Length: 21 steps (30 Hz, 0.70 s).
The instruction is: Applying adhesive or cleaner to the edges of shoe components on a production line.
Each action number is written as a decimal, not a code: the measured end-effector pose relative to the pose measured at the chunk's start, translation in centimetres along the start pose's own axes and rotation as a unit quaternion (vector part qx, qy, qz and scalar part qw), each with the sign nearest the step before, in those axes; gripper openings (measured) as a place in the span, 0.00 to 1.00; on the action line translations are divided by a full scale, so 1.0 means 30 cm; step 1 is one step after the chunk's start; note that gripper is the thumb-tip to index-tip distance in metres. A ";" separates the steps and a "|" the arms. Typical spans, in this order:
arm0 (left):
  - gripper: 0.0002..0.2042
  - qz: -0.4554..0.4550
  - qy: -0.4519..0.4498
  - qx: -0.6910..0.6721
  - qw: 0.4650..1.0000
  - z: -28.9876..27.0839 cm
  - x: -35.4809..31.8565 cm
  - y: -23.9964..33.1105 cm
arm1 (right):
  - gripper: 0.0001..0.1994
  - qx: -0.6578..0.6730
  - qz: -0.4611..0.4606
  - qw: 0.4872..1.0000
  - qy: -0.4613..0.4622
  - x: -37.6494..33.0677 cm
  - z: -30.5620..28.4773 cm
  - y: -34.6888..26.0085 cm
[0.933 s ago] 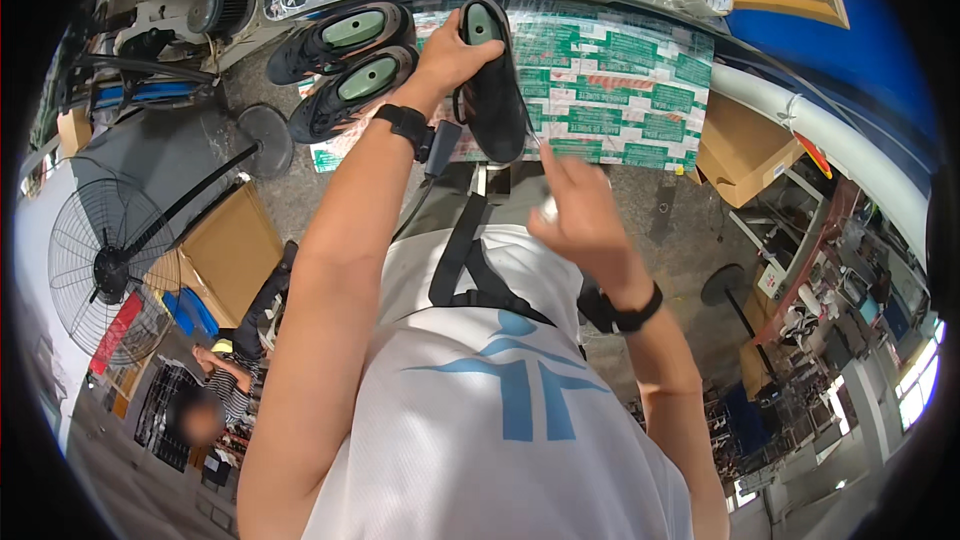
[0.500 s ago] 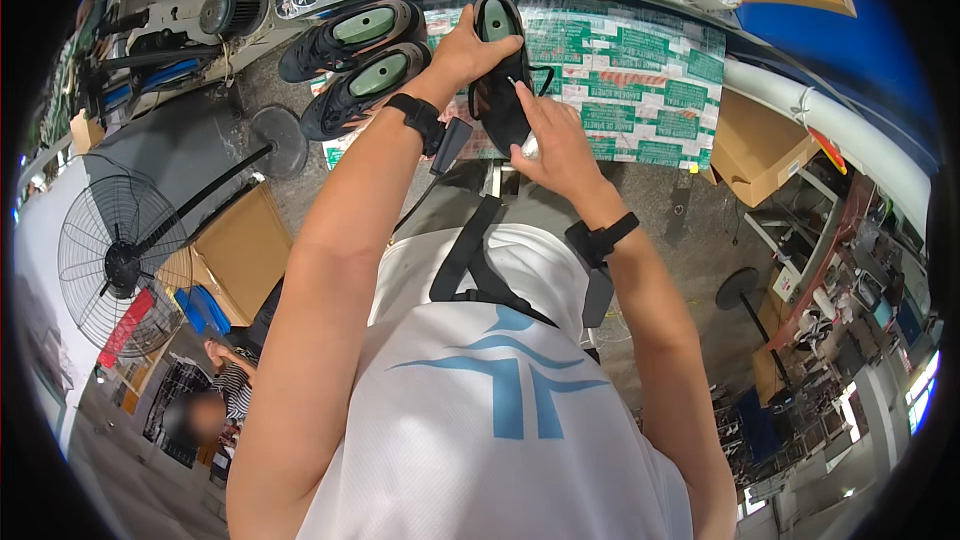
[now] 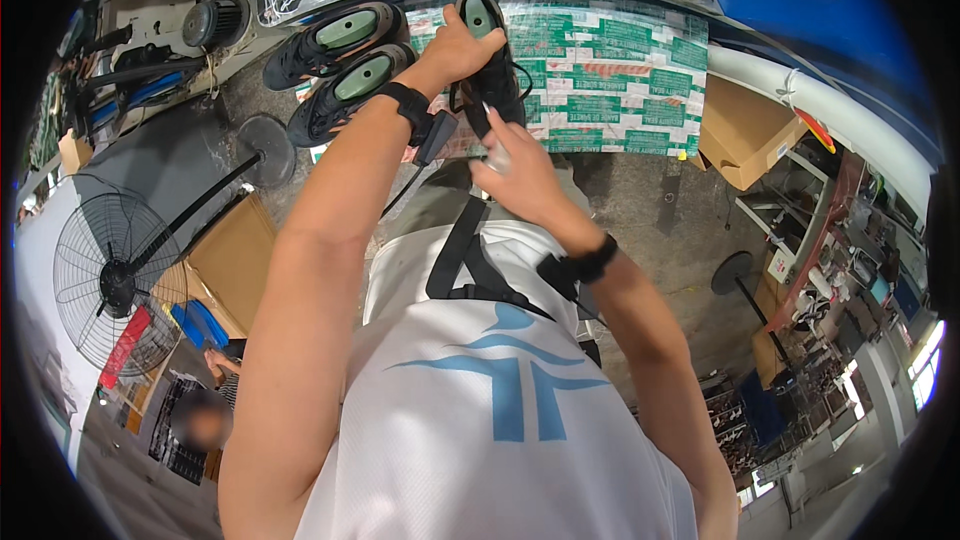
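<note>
My left hand (image 3: 455, 45) grips a black shoe (image 3: 497, 80) with a green insole, holding it over a sheet printed in green and white (image 3: 610, 70). My right hand (image 3: 522, 175) is just below the shoe's near end, fingers pinched on a small pale object (image 3: 497, 157) that touches or nearly touches the shoe. What the object is cannot be made out. Both wrists wear black bands. A black strap crosses my white shirt with its blue mark.
Two more black shoes with green insoles (image 3: 345, 30) (image 3: 350, 85) lie left of the held one. A standing fan (image 3: 110, 275) and its round base (image 3: 262, 145) stand at left, a cardboard box (image 3: 745, 130) at right. Another person (image 3: 200, 420) is at lower left.
My right hand has come up from near my chest to the near end of the shoe. My left hand has kept its grip on the shoe.
</note>
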State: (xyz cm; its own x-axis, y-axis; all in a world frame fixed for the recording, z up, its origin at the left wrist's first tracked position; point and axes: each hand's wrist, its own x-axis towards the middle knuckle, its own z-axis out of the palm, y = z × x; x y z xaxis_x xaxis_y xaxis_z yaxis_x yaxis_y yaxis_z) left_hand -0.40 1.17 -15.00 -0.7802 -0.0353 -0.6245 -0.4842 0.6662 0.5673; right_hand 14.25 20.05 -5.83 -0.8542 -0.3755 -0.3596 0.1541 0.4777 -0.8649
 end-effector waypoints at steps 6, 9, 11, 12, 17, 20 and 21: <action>0.63 0.006 0.012 0.027 1.000 0.012 0.014 -0.001 | 0.41 -0.140 -0.098 0.985 0.007 0.010 -0.142 -0.011; 0.62 0.006 -0.035 -0.033 0.999 -0.001 0.014 0.015 | 0.43 -0.280 -0.197 0.939 0.015 0.085 -0.142 0.078; 0.62 0.019 0.006 0.038 0.999 0.004 0.062 -0.040 | 0.43 -0.325 -0.174 0.929 -0.025 0.085 -0.178 0.077; 0.62 0.021 0.002 0.037 0.999 -0.004 0.072 -0.018 | 0.43 -0.331 -0.173 0.927 -0.028 0.069 -0.207 0.084; 0.61 0.007 -0.065 -0.051 0.997 -0.092 0.039 0.060 | 0.42 -0.256 -0.110 0.960 -0.020 -0.110 -0.169 -0.071; 0.61 0.005 -0.103 -0.102 0.989 -0.108 0.001 0.034 | 0.43 -0.134 -0.075 0.988 0.003 -0.124 -0.145 -0.033; 0.64 0.020 -0.090 -0.133 0.987 -0.088 -0.020 0.001 | 0.45 -0.032 -0.053 0.998 0.027 -0.074 -0.125 0.011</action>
State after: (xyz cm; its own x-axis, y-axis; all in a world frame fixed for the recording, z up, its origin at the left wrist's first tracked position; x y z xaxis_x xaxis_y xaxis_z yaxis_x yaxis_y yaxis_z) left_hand -1.01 -0.75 -13.20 -0.7290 0.1358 -0.6709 -0.5601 0.4450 0.6987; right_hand 14.33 24.01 -4.00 -0.8897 -0.3849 -0.2457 0.0296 0.4883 -0.8722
